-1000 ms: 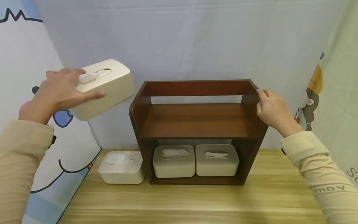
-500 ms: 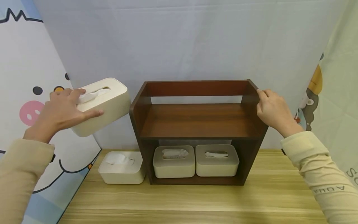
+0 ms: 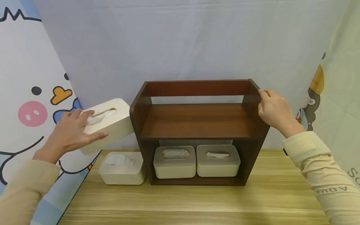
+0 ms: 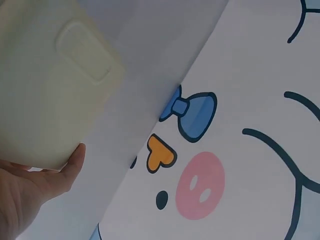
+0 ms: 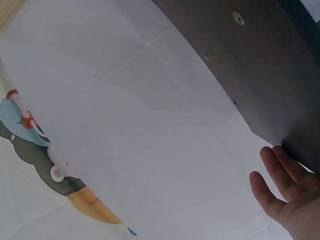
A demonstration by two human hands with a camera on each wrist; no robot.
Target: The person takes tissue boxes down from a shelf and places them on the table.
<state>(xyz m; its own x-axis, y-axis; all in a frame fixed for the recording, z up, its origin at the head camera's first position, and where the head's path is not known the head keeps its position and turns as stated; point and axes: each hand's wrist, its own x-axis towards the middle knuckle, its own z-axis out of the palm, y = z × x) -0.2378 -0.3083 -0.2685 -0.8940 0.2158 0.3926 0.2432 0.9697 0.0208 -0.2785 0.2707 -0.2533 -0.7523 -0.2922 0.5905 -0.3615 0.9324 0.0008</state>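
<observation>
- Tissue box (image 3: pixel 115 125): in the air, tilted, just left of the shelf (image 3: pixel 201 120); contact with the shelf cannot be told.
- Handling (judged): smooth, probably stiff plastic; likely light, may slip a little. The tissue (image 3: pixel 99 118) in the slot is soft, would crumple or pull out; poor place to grip.
- Best hold (judged): across the two long walls, nearer the middle, so the far end does not droop.
- Left hand (image 3: pixel 71 131): grasping the box by one end, thumb along the near wall, fingers over the top.
- Below it: spare box (image 3: pixel 123 175) upright on the table (image 3: pixel 180 203), beside the shelf.
- Lower compartment: left box (image 3: pixel 174 168) and right box (image 3: pixel 218 167), side by side, upright.
- Right hand (image 3: pixel 277 111): grasping the edge of the shelf's right side panel, perhaps bracing it.
</observation>
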